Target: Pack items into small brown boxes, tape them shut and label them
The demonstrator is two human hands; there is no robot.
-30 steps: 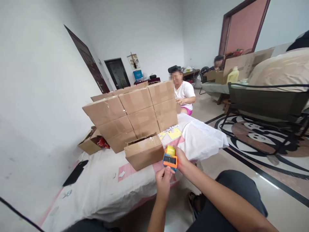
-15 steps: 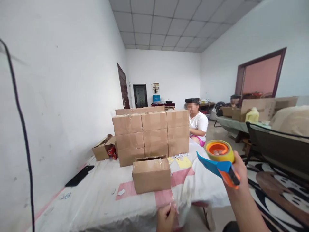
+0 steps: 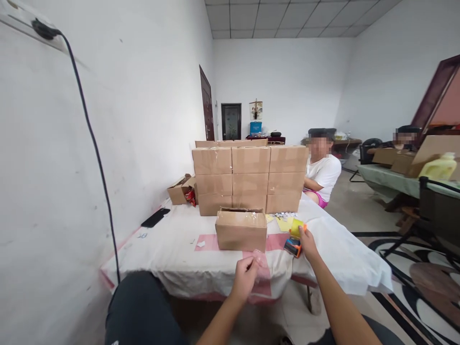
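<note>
My right hand (image 3: 308, 243) grips a tape dispenser (image 3: 293, 247) with a yellow roll and blue and orange parts, over the near right side of the table. Close to the front edge, the fingers of my left hand (image 3: 245, 275) are pinched together. A thin, shiny piece of clear tape (image 3: 258, 258) shows at their tips. Just beyond my left hand stands a small cardboard box (image 3: 241, 235), with tape across its top and a flap raised at the back. Neither hand touches this box.
Taped cartons (image 3: 249, 179) are stacked behind the small box. An opened carton (image 3: 178, 191) and a black phone (image 3: 155, 218) lie left. Yellow paper (image 3: 283, 224) and small white pieces lie right. A person in a white shirt (image 3: 327, 175) sits beyond; another is at the far table.
The tape dispenser, held high at the right before, is now lower and further left, close to the table. My left hand stays pinched. The view has shifted, showing more of my legs and arms.
</note>
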